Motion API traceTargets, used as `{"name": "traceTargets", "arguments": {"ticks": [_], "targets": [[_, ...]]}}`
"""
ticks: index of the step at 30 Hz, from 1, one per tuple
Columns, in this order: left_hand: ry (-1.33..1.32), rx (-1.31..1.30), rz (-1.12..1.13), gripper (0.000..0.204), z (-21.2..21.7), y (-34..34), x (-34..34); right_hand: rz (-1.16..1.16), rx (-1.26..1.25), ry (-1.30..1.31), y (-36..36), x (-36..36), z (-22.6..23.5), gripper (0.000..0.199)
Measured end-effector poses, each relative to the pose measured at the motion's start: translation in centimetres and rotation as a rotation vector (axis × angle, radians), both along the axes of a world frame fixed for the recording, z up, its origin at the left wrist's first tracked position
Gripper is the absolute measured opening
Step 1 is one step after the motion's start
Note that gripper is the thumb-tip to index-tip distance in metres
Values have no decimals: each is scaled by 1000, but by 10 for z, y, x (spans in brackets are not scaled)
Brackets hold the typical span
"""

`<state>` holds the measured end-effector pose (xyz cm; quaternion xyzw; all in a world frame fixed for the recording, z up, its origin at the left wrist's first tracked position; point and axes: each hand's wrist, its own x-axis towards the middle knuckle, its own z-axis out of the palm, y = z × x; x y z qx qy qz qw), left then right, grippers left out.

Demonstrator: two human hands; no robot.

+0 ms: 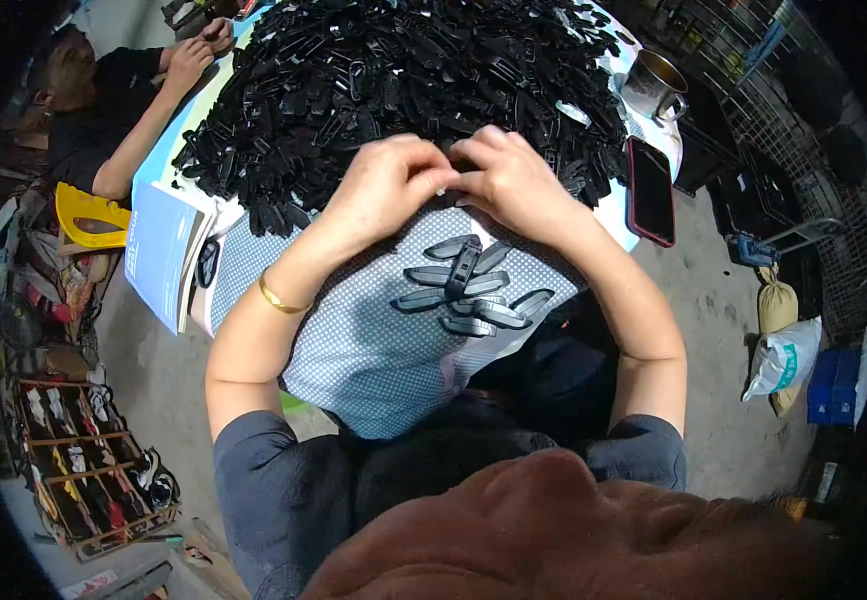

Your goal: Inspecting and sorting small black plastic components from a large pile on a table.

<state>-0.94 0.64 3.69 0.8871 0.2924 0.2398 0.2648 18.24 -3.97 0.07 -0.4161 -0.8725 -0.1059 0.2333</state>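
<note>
Small black plastic part (457,170), half-hidden, pinched

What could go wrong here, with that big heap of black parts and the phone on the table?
The heap of black plastic parts rises right behind both hands, left hand and right hand; a nudge might slide pieces onto the small sorted pile. The phone lies at the table edge near the right forearm, so a sweep could knock it off.

Left hand (386,185) and right hand (516,180) meet, fingers curled together
</note>
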Motion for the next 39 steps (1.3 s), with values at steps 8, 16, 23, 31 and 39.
{"name": "traceTargets", "arguments": {"ticks": [8,16,23,31,39], "targets": [[-30,349,-65,34,-36,5,21,-123,-319,552,-13,40,41,24],[30,527,-143,27,-38,2,19,2,-567,257,-24,50,41,24],[-436,-493,-12,23,-20,7,6,-160,-508,273,-23,5,15,17],[-748,-1194,-65,31,-27,14,2,-181,-198,700,-19,-4,16,14],[-531,-741,-103,36,-26,-3,9,-103,-23,762,-18,-14,14,14]]}}
